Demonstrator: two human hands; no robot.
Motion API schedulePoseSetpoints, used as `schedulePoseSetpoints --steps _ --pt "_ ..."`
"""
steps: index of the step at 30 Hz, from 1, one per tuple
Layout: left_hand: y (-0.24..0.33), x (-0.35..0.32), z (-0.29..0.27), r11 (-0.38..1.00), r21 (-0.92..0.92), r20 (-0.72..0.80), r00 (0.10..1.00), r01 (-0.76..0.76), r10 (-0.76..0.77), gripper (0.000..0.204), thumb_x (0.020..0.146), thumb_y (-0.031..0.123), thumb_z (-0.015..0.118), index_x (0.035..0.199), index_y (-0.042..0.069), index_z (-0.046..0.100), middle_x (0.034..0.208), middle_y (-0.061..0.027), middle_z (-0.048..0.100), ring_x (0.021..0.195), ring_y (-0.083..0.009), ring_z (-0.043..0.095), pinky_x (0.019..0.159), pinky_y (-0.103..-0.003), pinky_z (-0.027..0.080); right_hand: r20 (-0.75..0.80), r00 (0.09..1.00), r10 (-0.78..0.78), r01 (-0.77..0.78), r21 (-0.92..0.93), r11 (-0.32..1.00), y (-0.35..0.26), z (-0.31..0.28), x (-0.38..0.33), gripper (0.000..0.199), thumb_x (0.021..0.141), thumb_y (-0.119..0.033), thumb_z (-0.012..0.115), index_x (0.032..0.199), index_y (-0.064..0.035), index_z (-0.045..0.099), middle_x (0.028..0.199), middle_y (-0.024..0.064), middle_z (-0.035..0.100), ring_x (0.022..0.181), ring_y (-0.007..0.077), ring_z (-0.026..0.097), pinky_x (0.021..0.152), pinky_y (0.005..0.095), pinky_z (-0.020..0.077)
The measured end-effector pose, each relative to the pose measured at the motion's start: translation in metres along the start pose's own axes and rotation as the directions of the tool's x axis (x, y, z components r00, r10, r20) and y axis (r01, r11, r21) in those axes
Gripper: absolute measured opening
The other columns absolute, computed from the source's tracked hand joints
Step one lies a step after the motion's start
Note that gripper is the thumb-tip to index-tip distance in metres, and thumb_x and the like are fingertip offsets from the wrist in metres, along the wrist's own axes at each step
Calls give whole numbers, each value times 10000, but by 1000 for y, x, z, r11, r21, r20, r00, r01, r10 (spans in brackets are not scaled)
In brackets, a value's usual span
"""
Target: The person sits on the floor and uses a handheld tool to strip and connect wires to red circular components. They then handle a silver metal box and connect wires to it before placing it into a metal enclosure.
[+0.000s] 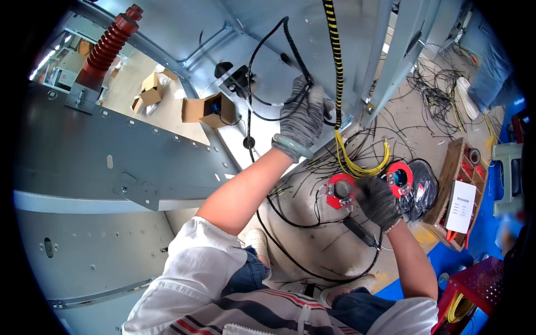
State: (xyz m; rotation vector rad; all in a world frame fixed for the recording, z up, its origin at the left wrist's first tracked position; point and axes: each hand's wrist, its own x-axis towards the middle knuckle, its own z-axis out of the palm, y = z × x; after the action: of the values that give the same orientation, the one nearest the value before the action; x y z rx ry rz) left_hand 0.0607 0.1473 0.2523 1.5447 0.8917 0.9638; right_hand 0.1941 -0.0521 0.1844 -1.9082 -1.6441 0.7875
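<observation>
My left hand (301, 120), in a grey knit glove with a bangle at the wrist, is closed around a black cable (291, 47) inside the metal cabinet. The cable loops up above the fingers, and a thinner part hangs down to the left. My right hand (375, 202), gloved too, is over the floor between two red ring-shaped parts (339, 191) with metal terminals. Its fingers are blurred, so I cannot tell whether it grips anything. Just below it is a black elongated piece (360, 231). A long black cable (304, 270) curves across the floor near my feet.
A yellow-striped black cable bundle (335, 50) hangs at the cabinet's right, above coiled yellow wire (363, 167). An open cardboard box (209, 110) and a ribbed red-brown insulator (109, 47) are left. A wooden toolbox (455, 190), tangled wires (441, 89) and another person's leg (494, 72) are right.
</observation>
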Motion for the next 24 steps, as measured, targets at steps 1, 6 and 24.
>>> schedulePoseSetpoints --steps 1,6,24 --pt "-6 0 5 995 79 68 996 -68 62 377 944 354 369 1166 49 365 712 -94 606 647 -167 612 592 -268 494 -197 980 -33 58 121 991 -28 -18 10 300 734 -160 638 1007 -50 579 749 104 615 691 251 600 632 374 463" --pt "13 -16 28 567 818 157 986 -93 -65 323 912 272 417 1109 16 422 711 -81 597 663 -218 590 623 -317 475 -612 699 -369 452 -21 892 -120 -42 56 367 712 -197 691 1006 -17 562 848 139 602 738 261 597 651 365 474" --pt "2 -26 35 664 718 203 975 -208 85 323 871 285 496 1066 37 427 791 -190 613 682 -386 583 622 -483 448 -416 883 216 199 749 632 -99 -92 16 351 865 -332 544 813 10 607 557 60 559 479 105 543 460 228 449"
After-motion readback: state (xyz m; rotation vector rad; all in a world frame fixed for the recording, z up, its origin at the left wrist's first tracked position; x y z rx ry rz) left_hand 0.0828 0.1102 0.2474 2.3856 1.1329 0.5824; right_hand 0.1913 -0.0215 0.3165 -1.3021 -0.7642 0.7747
